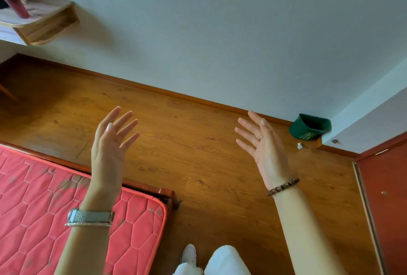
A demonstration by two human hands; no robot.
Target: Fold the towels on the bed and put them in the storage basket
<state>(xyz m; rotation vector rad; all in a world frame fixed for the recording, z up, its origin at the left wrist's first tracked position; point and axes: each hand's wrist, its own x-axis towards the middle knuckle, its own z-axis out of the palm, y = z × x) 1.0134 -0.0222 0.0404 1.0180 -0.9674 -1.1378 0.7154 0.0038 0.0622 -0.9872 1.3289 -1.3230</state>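
Note:
My left hand (111, 142) is raised above the corner of the bed, fingers spread, holding nothing; a silver watch sits on its wrist. My right hand (263, 147) is raised over the wooden floor, also spread and empty, with a ring and a beaded bracelet. The bed (44, 219) shows only a bare red quilted mattress at lower left. No towel and no storage basket are in view.
A wooden floor (198, 153) stretches to a white wall. A green bin (310, 128) stands in the right corner beside a red door (387, 197). A wooden wall shelf (44, 23) hangs at upper left. My white trousers and shoe (189, 252) show at the bottom.

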